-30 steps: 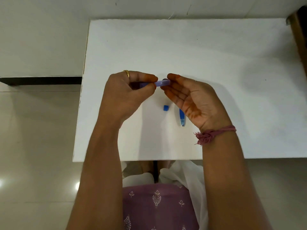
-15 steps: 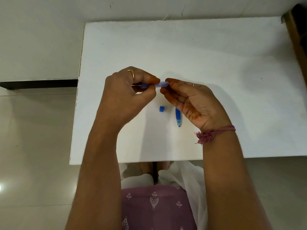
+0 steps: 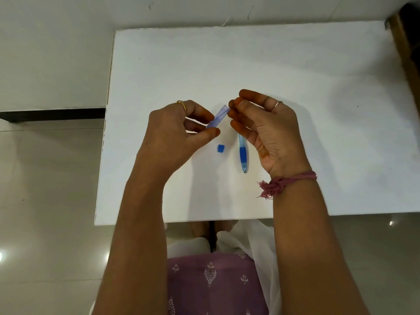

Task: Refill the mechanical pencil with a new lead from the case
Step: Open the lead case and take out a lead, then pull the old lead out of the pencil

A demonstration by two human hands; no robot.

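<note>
Lower end of lead case [image 3: 217,117] is hidden inside left hand [image 3: 175,133] fingers. A thin dark line, prob. a lead [image 3: 223,114], runs from case mouth to right hand [image 3: 268,130] fingertips; its far end is covered, too thin to tell more. Upper part of mechanical pencil [image 3: 243,155] disappears under right hand. Small blue piece [image 3: 220,148] just below left thumb: too small to identify. Surface [image 3: 341,155] is cut off at right frame edge.
</note>
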